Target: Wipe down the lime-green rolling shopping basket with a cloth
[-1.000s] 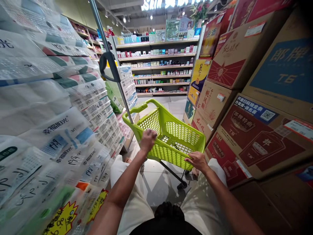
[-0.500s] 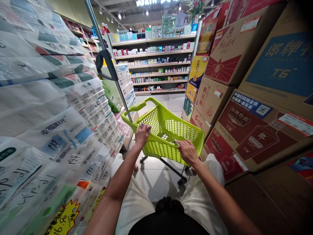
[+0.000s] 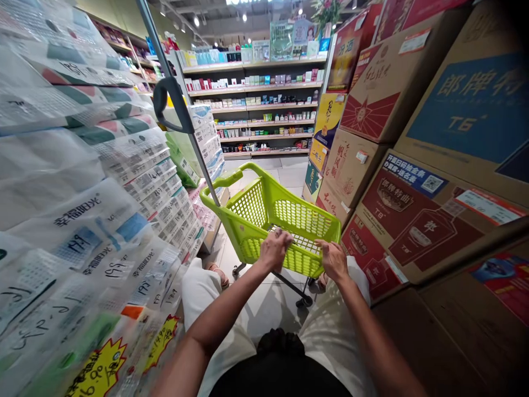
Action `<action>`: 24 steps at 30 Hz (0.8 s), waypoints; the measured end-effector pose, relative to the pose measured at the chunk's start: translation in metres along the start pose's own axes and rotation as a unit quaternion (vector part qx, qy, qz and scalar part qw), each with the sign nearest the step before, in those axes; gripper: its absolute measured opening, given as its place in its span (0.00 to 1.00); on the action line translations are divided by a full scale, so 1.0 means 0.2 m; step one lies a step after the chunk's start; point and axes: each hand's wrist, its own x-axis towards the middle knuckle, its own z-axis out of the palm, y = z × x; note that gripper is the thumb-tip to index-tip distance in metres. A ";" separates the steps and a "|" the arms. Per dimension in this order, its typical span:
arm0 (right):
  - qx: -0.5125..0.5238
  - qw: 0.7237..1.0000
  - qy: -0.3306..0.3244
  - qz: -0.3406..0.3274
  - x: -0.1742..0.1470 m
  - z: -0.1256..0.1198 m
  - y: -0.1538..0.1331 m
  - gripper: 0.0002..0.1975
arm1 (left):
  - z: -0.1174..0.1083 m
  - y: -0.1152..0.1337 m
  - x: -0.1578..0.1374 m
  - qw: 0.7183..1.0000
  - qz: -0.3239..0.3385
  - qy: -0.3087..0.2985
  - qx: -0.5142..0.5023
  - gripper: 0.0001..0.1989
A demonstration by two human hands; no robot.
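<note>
A lime-green plastic shopping cart [image 3: 303, 214] with lattice walls stands in front of me, angled across the aisle. My left hand [image 3: 274, 251] is closed over the middle of its near rim. Closer to the right end of the same rim, my right hand [image 3: 334, 261] has its fingers curled over the edge. The undersides of both hands are hidden. A grey pole with a hook-shaped loop [image 3: 176, 105] rises at the cart's left end. Nothing large shows inside the basket.
Stacked white tissue packs [image 3: 119, 259] wall in the left side. Printed cartons [image 3: 413, 204] are piled along the right. Beyond the cart, shelves [image 3: 252, 113] hold many small boxes and bottles. The cart's wheels [image 3: 305, 301] rest on the tiled floor [image 3: 285, 177] between my legs.
My left hand has shifted right along the near rim, from its left end to the middle. My right hand has moved a little right, its fingers curling more. The cart stays nearly in place.
</note>
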 end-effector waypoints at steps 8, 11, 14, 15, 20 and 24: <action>0.096 0.994 0.006 0.046 -0.05 0.00 -0.01 0.44 | 0.21 0.19 -0.14 0.998 0.048 -0.026 0.019 0.15; 0.107 0.993 0.013 0.046 -0.07 -0.01 0.00 0.45 | 0.21 0.14 -0.13 0.999 0.005 0.040 0.012 0.17; 0.079 0.997 0.006 0.026 -0.08 -0.01 0.03 0.44 | 0.07 0.00 -0.03 0.998 0.043 0.046 0.014 0.16; 0.061 0.998 0.006 0.019 -0.08 0.00 0.04 0.43 | 0.00 -0.06 0.02 0.998 0.039 0.053 0.022 0.15; -0.015 0.999 -0.026 0.025 -0.03 0.02 0.00 0.38 | -0.20 -0.24 0.15 0.982 -0.047 0.176 0.053 0.14; -0.026 0.997 -0.066 0.032 0.02 0.04 -0.12 0.33 | -0.11 -0.26 0.06 0.995 0.075 0.064 -0.016 0.13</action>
